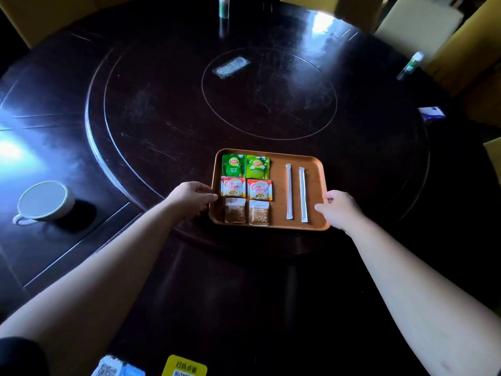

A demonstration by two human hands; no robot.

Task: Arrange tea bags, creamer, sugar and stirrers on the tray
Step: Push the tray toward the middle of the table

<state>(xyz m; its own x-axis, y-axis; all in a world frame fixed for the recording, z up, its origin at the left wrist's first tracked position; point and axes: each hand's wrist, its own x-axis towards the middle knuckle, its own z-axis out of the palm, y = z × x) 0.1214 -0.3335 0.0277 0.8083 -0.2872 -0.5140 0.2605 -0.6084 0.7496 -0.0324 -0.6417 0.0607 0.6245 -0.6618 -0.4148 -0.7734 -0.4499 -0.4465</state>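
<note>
An orange-brown tray point(279, 225) sits on the dark round table. On its left half lie two green tea bags point(245, 166) at the back, two red and white creamer packets point(246, 188) in the middle, and two brown sugar packets point(246, 211) at the front. Two white wrapped stirrers point(296, 192) lie side by side on the right half. My left hand point(192, 198) grips the tray's left rim. My right hand point(340, 210) grips its right rim.
A white cup point(44, 200) stands at the left on the table. Small bottles point(224, 6) point(410, 65) stand at the back and far right. A flat packet point(231, 67) lies on the centre turntable, a blue and white packet point(431, 113) at the right edge. Stickers point(184, 366) mark the near edge.
</note>
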